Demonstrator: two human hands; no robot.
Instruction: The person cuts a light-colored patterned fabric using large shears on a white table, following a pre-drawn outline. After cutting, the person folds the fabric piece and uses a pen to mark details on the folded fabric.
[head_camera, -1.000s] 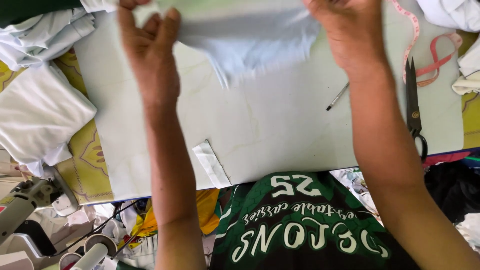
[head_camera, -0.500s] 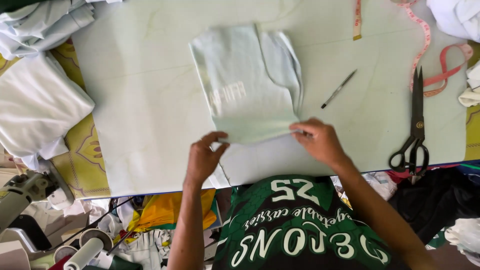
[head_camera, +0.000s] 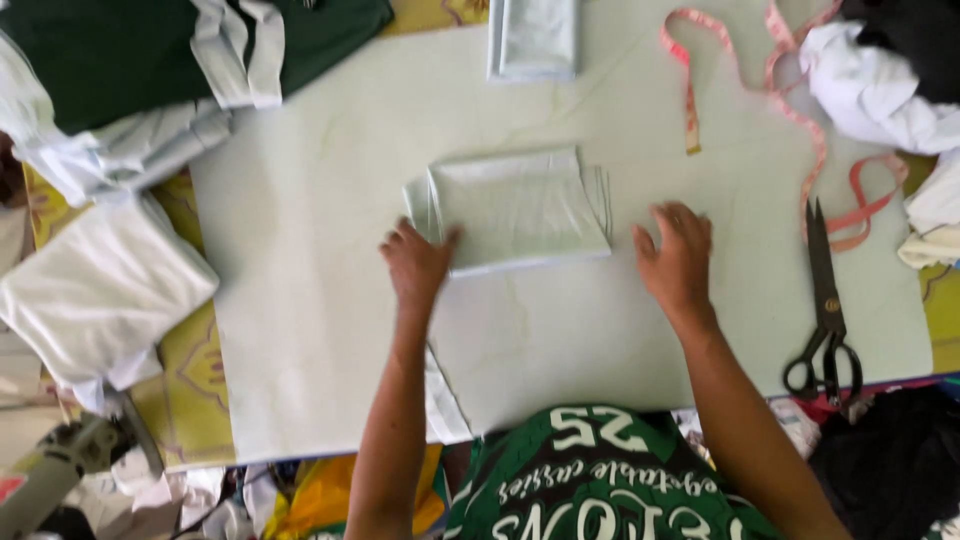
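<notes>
While left hand (head_camera: 418, 262) lies flat on cloth (head_camera: 512, 208) corner | grip open, holding nothing | right hand (head_camera: 678, 255) open on table (head_camera: 300, 330), just right of cloth | long axis left-right

Two hands on the table — left hand (head_camera: 418, 263), right hand (head_camera: 678, 258). One folded pale cloth (head_camera: 515, 210) between them, another (head_camera: 535, 38) at twelve o'clock. One pair of scissors (head_camera: 826, 305) and one measuring tape (head_camera: 780, 110) — both toward three o'clock.

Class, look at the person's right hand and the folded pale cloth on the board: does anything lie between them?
Nothing visible does. The right hand rests flat on the pale board, just beside the folded pale cloth, with only bare board between them. The left hand already touches the cloth's near left corner. The scissors lie farther right.
</notes>
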